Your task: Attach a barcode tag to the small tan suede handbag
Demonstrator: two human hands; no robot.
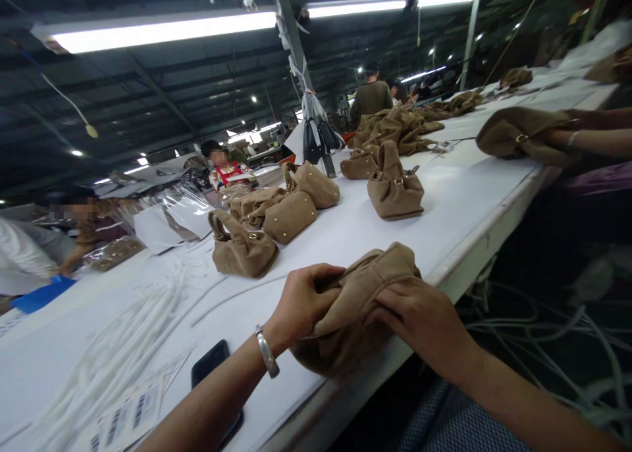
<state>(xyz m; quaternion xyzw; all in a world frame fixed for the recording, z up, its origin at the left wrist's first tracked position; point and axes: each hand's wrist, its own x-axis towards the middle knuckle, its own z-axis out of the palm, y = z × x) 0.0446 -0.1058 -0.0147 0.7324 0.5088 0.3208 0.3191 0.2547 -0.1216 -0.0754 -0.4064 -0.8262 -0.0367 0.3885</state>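
A brown fabric bag lies at the near edge of the white table, between my two hands. My left hand, with a silver bracelet on the wrist, grips the bag's left side, thumb and fingers round the cloth. On the right side, my right hand pinches the fabric, its fingertips partly hidden in the folds. Just beyond stand a small brown bag with handles and another one. Between them, bags with metal studs lie on their sides.
White cords, a barcode sheet and a black phone lie to the left. A co-worker's arms hold a brown bag at right. More people and bag piles are beyond.
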